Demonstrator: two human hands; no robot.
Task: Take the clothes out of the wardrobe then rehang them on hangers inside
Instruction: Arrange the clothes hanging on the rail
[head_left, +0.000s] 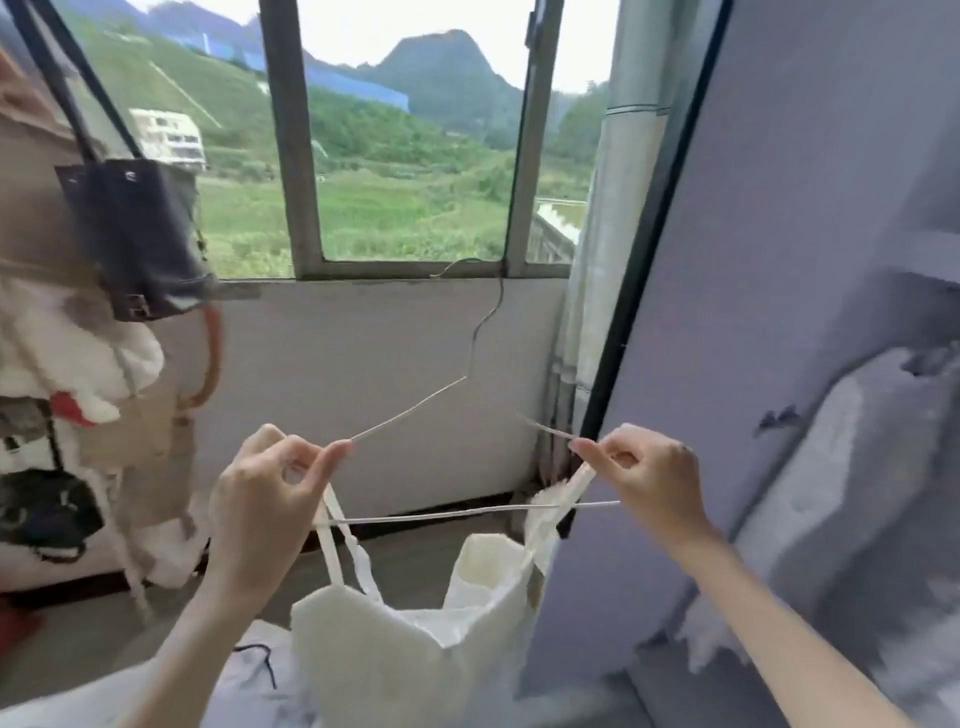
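A thin white wire hanger (415, 405) is held up in front of the window, its hook pointing up. A cream strappy top (415, 639) hangs below it by its narrow straps. My left hand (265, 499) pinches the left strap together with the hanger's left arm. My right hand (641, 470) pinches the right strap at the hanger's right end. The hanger's bottom bar (467, 513) runs between both hands. The grey fabric wardrobe (810, 312) stands at the right.
A window (410, 156) with a grey frame is straight ahead above a white wall. At the left a dark bag (137, 234) and several clothes hang on a rack. A pale curtain (608, 234) hangs beside the wardrobe. More cloth lies at the bottom left.
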